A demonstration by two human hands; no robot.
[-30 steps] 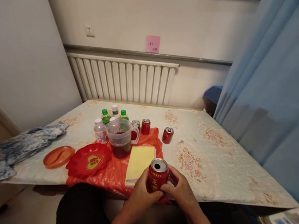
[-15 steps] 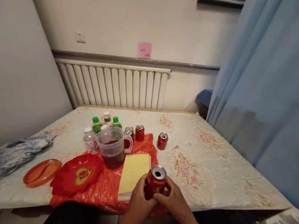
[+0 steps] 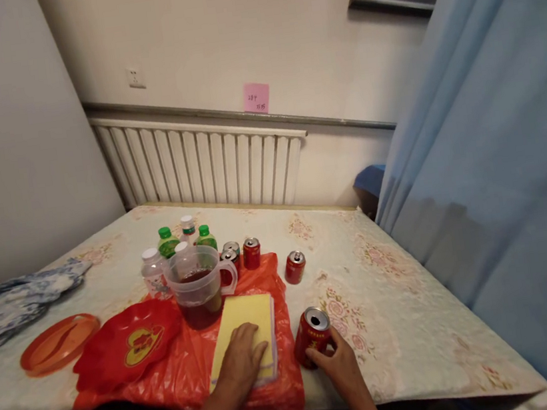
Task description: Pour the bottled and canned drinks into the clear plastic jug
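Two hands at work: my right hand (image 3: 339, 366) wraps its fingers around an opened red drink can (image 3: 312, 337) standing on the counter (image 3: 410, 321), while my left hand (image 3: 242, 360) lies spread flat on the yellow pad (image 3: 244, 320) beside it.

Clear jug (image 3: 199, 295) with dark liquid stands on red plastic bag (image 3: 194, 370), used as landmark. Left of jug: red heart-pattern dish (image 3: 128, 345), further left orange tray (image 3: 56, 334), then blue patterned cloth (image 3: 14, 303) at table edge. Behind jug: green-cap bottles (image 3: 167, 240) and a white-cap bottle (image 3: 152, 271). Right of jug: two small red cans (image 3: 251, 253), another can (image 3: 294, 267) further right on floral tablecloth (image 3: 393, 310). Far behind jug: white radiator (image 3: 198, 168), pink note (image 3: 256, 97) on wall. Blue curtain (image 3: 510, 167) well right.
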